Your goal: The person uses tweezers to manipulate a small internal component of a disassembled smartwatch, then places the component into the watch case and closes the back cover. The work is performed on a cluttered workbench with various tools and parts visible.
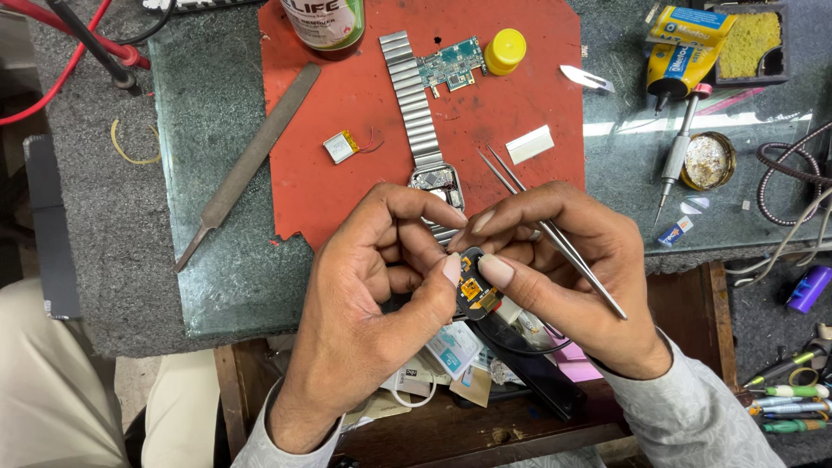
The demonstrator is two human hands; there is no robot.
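Red mat [347, 191], upright display module [475, 286] pinched

Hidden and cut-off parts at the workbench

The small black display part [475, 286] is being covered along its edges by the fingertips of the left hand [373, 295] and right hand [555, 269]. The lower run of the metal watch band [418, 104] is being hidden behind the fingers. The bottle [328, 24] is being cut off by the top edge, and the yellow sponge tray [750, 42] likewise. The contents of the drawer [451, 364] are being masked by both wrists.
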